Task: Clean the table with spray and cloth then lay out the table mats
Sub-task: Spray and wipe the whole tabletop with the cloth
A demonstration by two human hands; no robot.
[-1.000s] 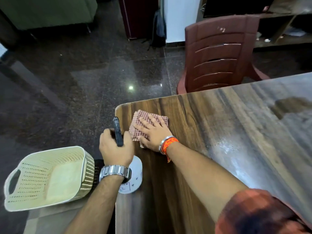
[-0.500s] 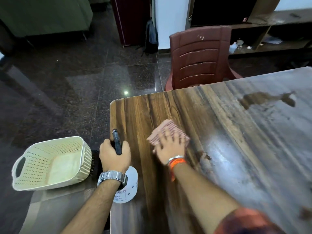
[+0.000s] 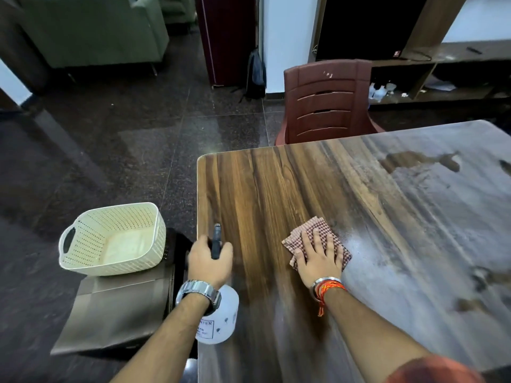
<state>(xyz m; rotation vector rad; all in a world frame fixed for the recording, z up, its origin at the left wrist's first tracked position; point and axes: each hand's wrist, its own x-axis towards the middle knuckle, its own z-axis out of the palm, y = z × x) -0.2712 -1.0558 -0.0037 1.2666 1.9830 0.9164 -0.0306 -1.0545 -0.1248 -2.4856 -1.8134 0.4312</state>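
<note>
Fingers (image 3: 318,240) of the right hand (image 3: 318,262) lie straight and spread, pressing the checked cloth (image 3: 315,225) flat on the wooden surface (image 3: 262,189), with the forearm reaching forward. The left hand (image 3: 210,262) curls round the head of the spray bottle (image 3: 222,319) at the surface's left edge, nozzle pointing away, near a cream basket (image 3: 110,239).

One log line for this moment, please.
step: cleaning | left hand: grips spray bottle | right hand: presses cloth on table
</note>
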